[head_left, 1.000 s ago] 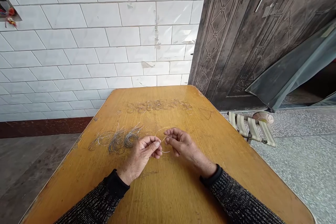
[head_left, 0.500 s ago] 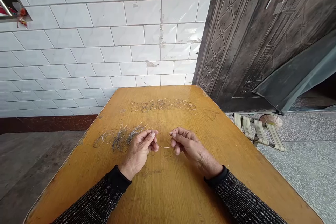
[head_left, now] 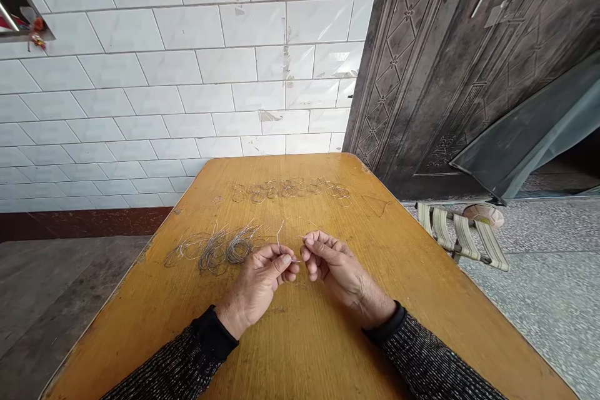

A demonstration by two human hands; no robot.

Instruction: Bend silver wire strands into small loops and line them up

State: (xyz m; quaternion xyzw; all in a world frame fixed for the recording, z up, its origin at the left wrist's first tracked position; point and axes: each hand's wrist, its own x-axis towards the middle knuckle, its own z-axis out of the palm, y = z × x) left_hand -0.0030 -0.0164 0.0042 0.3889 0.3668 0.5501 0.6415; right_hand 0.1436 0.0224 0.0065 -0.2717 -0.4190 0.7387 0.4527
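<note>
Between thumb and fingertips, my left hand (head_left: 262, 281) pinches a thin wire (head_left: 279, 234), one end of which sticks up above the fingers. My right hand (head_left: 340, 269) is close beside it on the right, a small gap between them. Its thumb and forefinger are pressed on a thin wire, with short ends showing at the fingertips. Whether both hands hold one wire, I cannot tell. To the left of my left hand lie several loose coils of grey wire (head_left: 213, 250). Farther back, a row of small wire rings (head_left: 288, 187) stretches across the table.
The wooden table (head_left: 300, 350) reaches to a white tiled wall (head_left: 187, 62). A dark carved door (head_left: 422, 75) stands at the right, with a grey cloth (head_left: 529, 144) hanging beside it. A strapped folding stool (head_left: 462, 234) sits on the floor at right. One thin wire piece (head_left: 375, 203) lies near the table's right edge.
My left hand has moved right and slightly nearer to me, closer to my right hand. A wire end now rises above its fingers. My right hand has hardly moved.
</note>
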